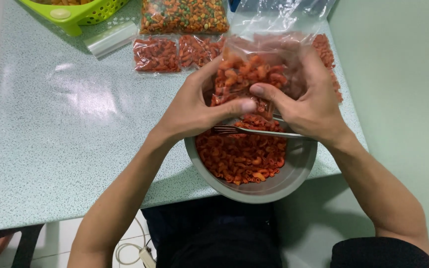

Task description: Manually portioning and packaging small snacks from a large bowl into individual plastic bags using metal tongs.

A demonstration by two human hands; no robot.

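Both hands hold a small clear plastic bag [254, 69] part-filled with orange-red elbow macaroni, above a grey metal bowl [299, 171]. My left hand [194, 106] grips the bag's left side, thumb pressed across its front. My right hand [311, 99] grips the right side, thumb meeting the left one. The bowl sits at the table's near edge and holds more of the same macaroni [242, 156]. A metal fork [254, 131] lies across the bowl's rim, under the hands.
Filled macaroni bags [156, 54] lie in a row behind the hands, with a larger bag of mixed coloured snacks [184, 16] beyond. A green plastic basket [83, 12] and a roll of clear bags [110, 39] sit at the back left. The speckled table [65, 124] ends at the right.
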